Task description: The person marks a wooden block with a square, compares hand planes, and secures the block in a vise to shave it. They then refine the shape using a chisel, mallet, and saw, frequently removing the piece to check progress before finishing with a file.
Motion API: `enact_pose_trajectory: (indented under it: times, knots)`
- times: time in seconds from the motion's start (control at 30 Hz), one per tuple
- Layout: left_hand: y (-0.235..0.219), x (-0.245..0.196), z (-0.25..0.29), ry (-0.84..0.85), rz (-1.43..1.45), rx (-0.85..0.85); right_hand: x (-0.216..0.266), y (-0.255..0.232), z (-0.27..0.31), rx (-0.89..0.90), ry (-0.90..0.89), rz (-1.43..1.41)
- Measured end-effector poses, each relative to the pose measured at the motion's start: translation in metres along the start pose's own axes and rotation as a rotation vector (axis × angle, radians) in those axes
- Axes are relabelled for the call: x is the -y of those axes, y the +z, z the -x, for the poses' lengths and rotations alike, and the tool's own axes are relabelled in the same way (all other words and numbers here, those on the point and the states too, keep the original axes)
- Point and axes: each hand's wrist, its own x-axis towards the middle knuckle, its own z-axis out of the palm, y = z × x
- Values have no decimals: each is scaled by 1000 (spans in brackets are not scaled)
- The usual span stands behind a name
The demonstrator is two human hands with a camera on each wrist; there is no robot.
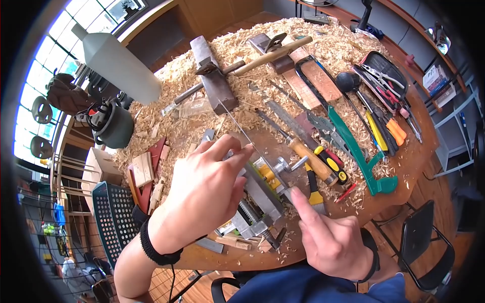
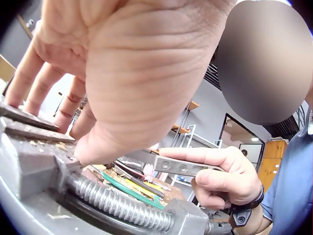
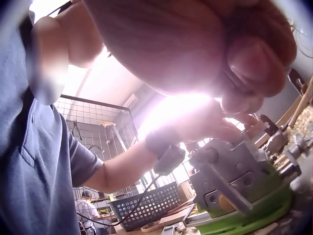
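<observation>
A grey metal vise with a threaded screw and a green base stands at the table's near edge. My left hand is over it, palm down; its fairly straight fingers reach down to the vise top in the left wrist view. My right hand, to the vise's right, grips a flat metal handle with two round fasteners, its index finger extended along it. A thin strip runs past my left fingertips in the head view; whether it joins the handle, I cannot tell.
Wood shavings cover much of the table behind the vise. Planes and a mallet lie there. Right of the vise are a green-handled saw, a wooden-handled tool and pliers. A perforated basket stands left.
</observation>
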Motion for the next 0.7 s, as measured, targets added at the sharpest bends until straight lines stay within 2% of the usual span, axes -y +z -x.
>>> enact_pose_trajectory:
  times: [0.17, 0.3, 0.5, 0.57, 0.7]
  knots:
    - [2, -1, 0, 13, -17, -19, -11, 10, -27, -53, -12, 17]
    - [5, -3, 1, 32, -59, -49, -9, 15, -21, -25, 1, 73]
    - [3, 0, 2, -42, -23, -27, -7, 5, -5, -59, -33, 21]
    - [1, 6, 1, 37, 14, -11, -6, -1, -1, -9, -3, 49]
    - [1, 5, 2, 55, -28, 21, -11, 14, -26, -9, 8, 23]
